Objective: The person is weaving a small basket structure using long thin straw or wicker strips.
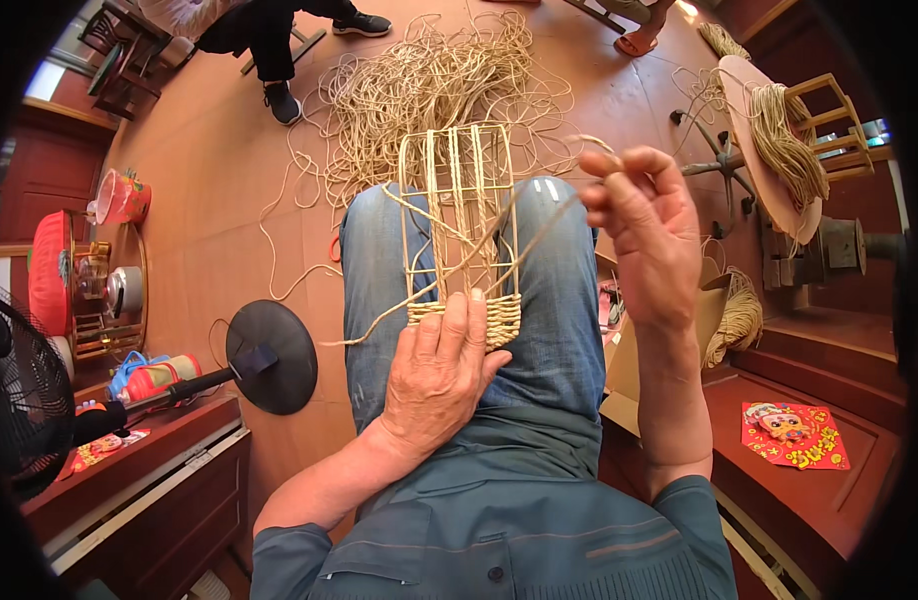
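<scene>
An oblong basket frame [454,188] of cord-wrapped rods rests on my jeans-covered lap, with a tightly woven band [501,320] of straw-coloured cord at its near end. My left hand [439,365] grips that near end, fingers over the band and thumb at its right side. My right hand [639,215], raised right of the frame, pinches a cord [554,220] between thumb and fingers; the cord runs back down into the frame. A loose cord tail [364,335] extends leftward from beside my left hand.
A big cord tangle [429,80] lies ahead on the floor, near two other people's feet [279,100]. A standing fan [19,380] with a round base [269,355] is left. Cord coils [789,150] hang on a chair at right, beside a cardboard box [624,405] and wooden ledges.
</scene>
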The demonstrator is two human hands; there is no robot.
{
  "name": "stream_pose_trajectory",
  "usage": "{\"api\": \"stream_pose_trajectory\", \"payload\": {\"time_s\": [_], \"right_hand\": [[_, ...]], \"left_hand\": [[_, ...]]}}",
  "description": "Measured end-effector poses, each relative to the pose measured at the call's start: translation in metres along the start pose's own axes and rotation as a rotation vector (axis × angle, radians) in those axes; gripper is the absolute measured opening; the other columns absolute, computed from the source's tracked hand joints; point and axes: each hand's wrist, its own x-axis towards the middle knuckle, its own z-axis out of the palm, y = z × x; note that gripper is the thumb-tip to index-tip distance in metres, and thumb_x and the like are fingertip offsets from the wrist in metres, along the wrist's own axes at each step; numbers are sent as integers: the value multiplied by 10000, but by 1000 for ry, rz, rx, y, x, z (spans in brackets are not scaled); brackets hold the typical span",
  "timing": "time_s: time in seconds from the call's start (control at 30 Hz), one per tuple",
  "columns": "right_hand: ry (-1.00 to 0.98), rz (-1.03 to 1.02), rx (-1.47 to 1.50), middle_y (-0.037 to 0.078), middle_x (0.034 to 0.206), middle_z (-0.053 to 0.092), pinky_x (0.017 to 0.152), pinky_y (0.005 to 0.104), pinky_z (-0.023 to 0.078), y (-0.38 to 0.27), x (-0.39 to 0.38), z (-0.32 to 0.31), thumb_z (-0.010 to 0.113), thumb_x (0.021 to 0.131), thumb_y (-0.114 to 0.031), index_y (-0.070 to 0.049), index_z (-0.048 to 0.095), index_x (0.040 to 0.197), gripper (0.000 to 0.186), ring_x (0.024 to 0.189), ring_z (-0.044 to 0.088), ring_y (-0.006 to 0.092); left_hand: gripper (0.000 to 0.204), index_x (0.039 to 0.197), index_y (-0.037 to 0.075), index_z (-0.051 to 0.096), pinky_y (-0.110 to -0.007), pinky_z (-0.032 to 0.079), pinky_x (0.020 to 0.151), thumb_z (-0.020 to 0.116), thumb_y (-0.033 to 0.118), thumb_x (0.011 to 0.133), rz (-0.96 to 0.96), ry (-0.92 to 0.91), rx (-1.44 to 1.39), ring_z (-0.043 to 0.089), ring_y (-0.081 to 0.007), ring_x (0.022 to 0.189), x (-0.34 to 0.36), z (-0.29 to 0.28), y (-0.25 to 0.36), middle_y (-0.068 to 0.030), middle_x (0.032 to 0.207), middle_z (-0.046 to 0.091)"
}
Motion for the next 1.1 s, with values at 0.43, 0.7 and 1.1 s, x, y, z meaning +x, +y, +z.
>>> {"api": "stream_pose_trajectory", "payload": {"time_s": [0.43, 0.7, 1.1], "right_hand": [[33, 206, -618, 120, 1253, 761, 851, 279, 600, 33, -53, -2, 749, 1054, -58, -13, 555, 1569, 552, 949, 709, 113], [-134, 325, -546, 167, 1293, 786, 978, 341, 625, 49, -73, 26, 711, 1078, -57, -2, 420, 1667, 659, 1090, 765, 196], [-44, 550, 68, 84, 1226, 720, 931, 286, 616, 78, -74, 28, 739, 1069, -45, -33, 395, 1704, 722, 1111, 726, 148]], "left_hand": [[454, 1215, 66, 773, -448, 567, 875, 906, 347, 884, -106, -8, -375, 661, -313, 1039, 29, -7, -22, -101, 1135, 656], [412, 1212, 71, 758, -448, 544, 888, 899, 280, 886, -153, 0, -455, 632, -313, 1039, 28, -6, -21, -94, 1121, 635], [421, 1238, 67, 750, -453, 541, 902, 905, 205, 871, -194, 107, -483, 648, -322, 1026, 20, 1, -16, -101, 1135, 651]]}}
